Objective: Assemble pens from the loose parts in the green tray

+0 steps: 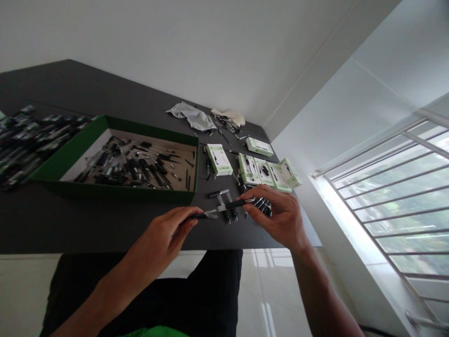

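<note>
My left hand point(166, 234) pinches a dark pen piece point(209, 216) with a clear end, pointing right. Between the thumb and fingers of my right hand point(278, 213) is a pen point(234, 204) with a black grip and a silver tip, its clear end towards my left hand. The two pieces lie nearly in line above the table; whether they touch I cannot tell. Below them lie several clear and black pens point(219, 193). More black pens point(263, 206) lie partly hidden behind my right hand.
A green box point(168, 194) holds many loose pen parts. Many pens point(38, 140) are heaped at its left. Green and white pen boxes point(220, 159) stand on the right of the dark table point(105, 229). Cloths point(192, 115) lie by the wall; a barred window point(389, 201) is right.
</note>
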{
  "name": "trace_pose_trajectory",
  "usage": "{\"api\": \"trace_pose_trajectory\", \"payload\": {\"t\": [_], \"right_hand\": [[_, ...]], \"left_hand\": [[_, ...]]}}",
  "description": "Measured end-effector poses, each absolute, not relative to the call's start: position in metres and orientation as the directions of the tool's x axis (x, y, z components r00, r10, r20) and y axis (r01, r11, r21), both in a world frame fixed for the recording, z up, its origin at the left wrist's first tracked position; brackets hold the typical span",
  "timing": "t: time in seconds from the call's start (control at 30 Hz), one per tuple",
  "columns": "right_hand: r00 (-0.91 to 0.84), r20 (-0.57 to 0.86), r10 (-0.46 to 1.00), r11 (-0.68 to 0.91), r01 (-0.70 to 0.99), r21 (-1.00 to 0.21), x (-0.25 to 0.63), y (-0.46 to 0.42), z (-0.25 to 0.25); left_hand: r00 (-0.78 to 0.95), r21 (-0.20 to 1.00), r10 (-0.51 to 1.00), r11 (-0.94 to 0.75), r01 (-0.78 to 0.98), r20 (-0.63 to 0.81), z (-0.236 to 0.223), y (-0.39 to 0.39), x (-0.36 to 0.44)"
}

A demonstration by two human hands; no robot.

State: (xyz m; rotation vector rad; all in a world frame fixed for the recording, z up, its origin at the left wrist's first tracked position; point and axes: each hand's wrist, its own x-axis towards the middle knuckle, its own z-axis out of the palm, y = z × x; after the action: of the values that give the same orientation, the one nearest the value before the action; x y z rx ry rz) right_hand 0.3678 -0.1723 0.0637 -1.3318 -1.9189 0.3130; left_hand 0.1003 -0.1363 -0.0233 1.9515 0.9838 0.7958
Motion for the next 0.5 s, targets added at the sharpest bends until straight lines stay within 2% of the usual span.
{"api": "trace_pose_trajectory", "payload": {"t": [0.37, 0.5], "right_hand": [[-0.222, 0.435, 0.873, 0.464, 0.655, -0.597, 0.356, -0.173, 0.063], [-0.298, 0.442, 0.846, 0.525, 0.615, -0.588, 0.345, -0.172, 0.056]], "left_hand": [[0.509, 0.835, 0.832, -0.43, 0.343, 0.22, -0.024, -0.141, 0.1], [0.51, 0.82, 0.822, -0.462, 0.337, 0.254, -0.023, -0.142, 0.104]]}}
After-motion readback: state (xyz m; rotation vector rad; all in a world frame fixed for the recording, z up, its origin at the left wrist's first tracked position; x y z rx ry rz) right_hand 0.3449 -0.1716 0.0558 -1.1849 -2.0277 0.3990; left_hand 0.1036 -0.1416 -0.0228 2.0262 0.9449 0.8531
